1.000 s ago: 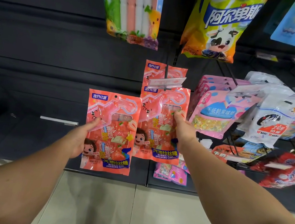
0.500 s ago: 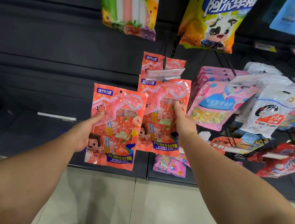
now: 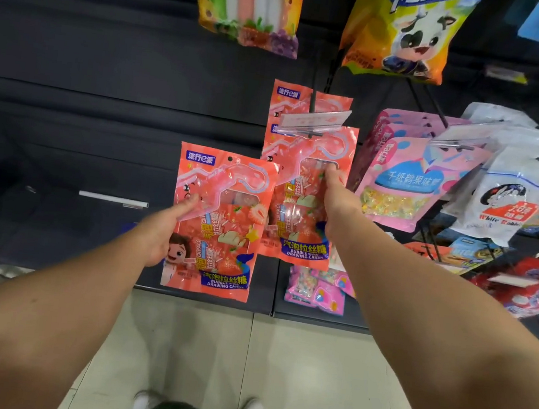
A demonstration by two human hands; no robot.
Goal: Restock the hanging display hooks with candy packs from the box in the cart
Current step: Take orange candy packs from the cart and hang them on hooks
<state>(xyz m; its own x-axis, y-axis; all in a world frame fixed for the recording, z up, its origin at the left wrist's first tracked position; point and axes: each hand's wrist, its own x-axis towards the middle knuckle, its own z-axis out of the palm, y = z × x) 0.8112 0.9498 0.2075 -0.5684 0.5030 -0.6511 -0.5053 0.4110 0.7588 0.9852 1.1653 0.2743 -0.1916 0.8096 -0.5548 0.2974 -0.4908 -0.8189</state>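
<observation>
Before the dark display wall, the left hand (image 3: 159, 231) grips a loose bubble drawing candy pack (image 3: 216, 221) by its left edge (thumb across the front), just left of the hook (image 3: 314, 87). The right hand (image 3: 335, 195) pinches the front hanging pack (image 3: 298, 204), below a clear price tag holder (image 3: 314, 121).

A shop's sweets aisle: a dark slatted wall (image 3: 108, 65) carries wire hooks (image 3: 427, 98) hung with bright candy packs (image 3: 396, 182) in rows, each hook fronted by a clear price tag holder (image 3: 312, 121), above a pale tiled floor (image 3: 276, 358).
</observation>
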